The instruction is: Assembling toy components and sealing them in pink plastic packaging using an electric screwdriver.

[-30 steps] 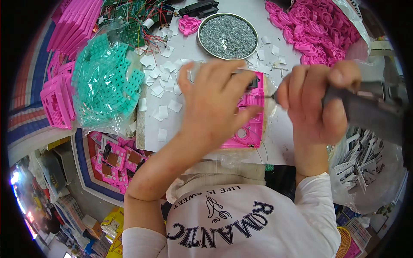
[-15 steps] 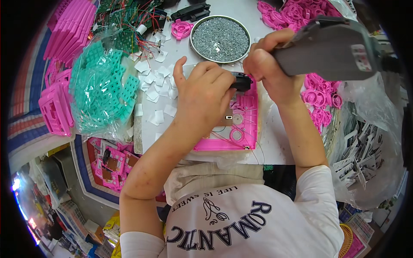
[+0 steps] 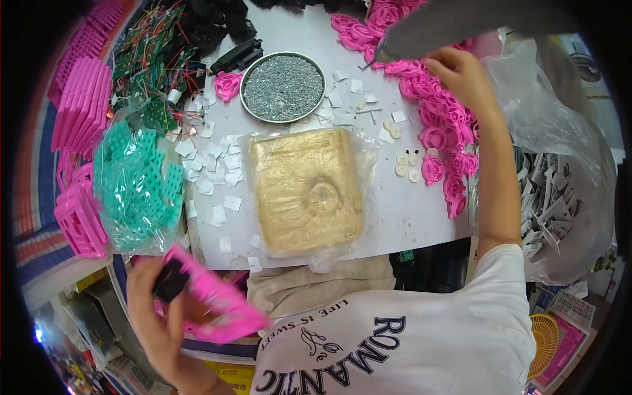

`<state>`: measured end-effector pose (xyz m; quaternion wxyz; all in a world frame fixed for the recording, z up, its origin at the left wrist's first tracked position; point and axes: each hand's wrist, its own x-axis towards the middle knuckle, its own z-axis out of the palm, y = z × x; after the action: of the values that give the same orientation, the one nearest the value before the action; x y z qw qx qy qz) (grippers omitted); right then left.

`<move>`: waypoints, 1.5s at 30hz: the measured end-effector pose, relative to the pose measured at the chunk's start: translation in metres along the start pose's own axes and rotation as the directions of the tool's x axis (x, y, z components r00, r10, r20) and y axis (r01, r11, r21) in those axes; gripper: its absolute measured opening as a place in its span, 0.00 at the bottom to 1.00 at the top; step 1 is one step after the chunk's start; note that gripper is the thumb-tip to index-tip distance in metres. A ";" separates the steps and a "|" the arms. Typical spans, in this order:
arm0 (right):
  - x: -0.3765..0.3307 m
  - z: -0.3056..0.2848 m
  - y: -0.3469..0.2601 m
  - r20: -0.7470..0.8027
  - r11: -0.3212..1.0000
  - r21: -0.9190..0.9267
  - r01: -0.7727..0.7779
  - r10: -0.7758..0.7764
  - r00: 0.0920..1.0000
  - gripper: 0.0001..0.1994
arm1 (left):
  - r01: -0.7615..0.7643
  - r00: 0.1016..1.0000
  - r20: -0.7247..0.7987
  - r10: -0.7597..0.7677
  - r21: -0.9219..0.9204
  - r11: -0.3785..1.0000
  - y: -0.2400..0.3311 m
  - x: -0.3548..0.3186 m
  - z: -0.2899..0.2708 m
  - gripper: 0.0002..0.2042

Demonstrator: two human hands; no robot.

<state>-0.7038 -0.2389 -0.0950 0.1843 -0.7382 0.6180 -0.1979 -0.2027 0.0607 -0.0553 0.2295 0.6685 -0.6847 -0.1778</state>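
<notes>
Low on the left, my left hand [image 3: 155, 316] grips a tilted, motion-blurred pink plastic housing [image 3: 220, 303] with a black part [image 3: 171, 280] on it. Toward the upper right, my right hand [image 3: 467, 79] is beside a heap of pink plastic ring-shaped parts [image 3: 434, 115], its fingers loosely curled and apart, with nothing visible in them. A grey electric screwdriver [image 3: 461, 29] passes above that hand, its bit pointing left; the hand appears separate from it. A yellowish, plastic-wrapped block [image 3: 289, 191] with a round hollow lies mid-table.
A round tin of small screws [image 3: 283, 89] stands behind the block, near white paper squares [image 3: 214, 164]. At left are bagged green grid pieces [image 3: 138, 187], wired circuit boards [image 3: 148, 66] and stacked pink panels [image 3: 82, 105]. Bagged grey-white pieces [image 3: 550, 204] are at right.
My left hand has carried the pink housing off the wrapped block, down to the left. My right hand has let go of the screwdriver and moved up right. The view has shifted.
</notes>
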 end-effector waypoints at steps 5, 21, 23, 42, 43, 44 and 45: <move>-0.015 0.036 0.039 0.000 0.870 -0.468 0.155 -0.175 0.985 0.20 | 0.114 0.970 0.151 -0.192 0.417 0.902 -0.003 -0.068 -0.030 0.29; -0.171 0.072 -0.125 0.074 0.777 0.389 0.495 -0.562 0.824 0.24 | 0.673 0.701 0.687 0.190 -0.726 0.142 0.087 0.070 0.157 0.27; -0.167 0.071 -0.128 0.038 0.802 0.418 0.427 -0.485 0.874 0.24 | 0.614 0.735 0.651 0.190 -0.758 0.220 0.082 0.066 0.156 0.26; -0.132 0.136 -0.125 0.123 0.884 -0.122 0.452 -0.438 0.891 0.07 | -0.506 0.852 0.157 0.499 0.009 0.862 0.057 0.050 0.181 0.27; -0.132 0.131 -0.124 0.120 0.897 -0.075 0.436 -0.426 0.897 0.07 | -0.504 0.854 0.163 0.494 0.020 0.864 0.056 0.045 0.183 0.27; -0.131 0.130 -0.126 0.114 0.901 -0.002 0.433 -0.430 0.896 0.07 | -0.489 0.864 0.174 0.473 0.058 0.871 0.054 0.040 0.183 0.28; -0.135 0.124 -0.129 0.083 0.885 0.004 0.465 -0.464 0.882 0.07 | -0.470 0.873 0.168 0.458 0.034 0.882 0.054 0.035 0.187 0.30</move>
<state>-0.5520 -0.0812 -0.1428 0.1508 -0.8736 0.4167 -0.2011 -0.3509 0.0159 -0.1790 0.1868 0.4769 -0.8469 -0.1433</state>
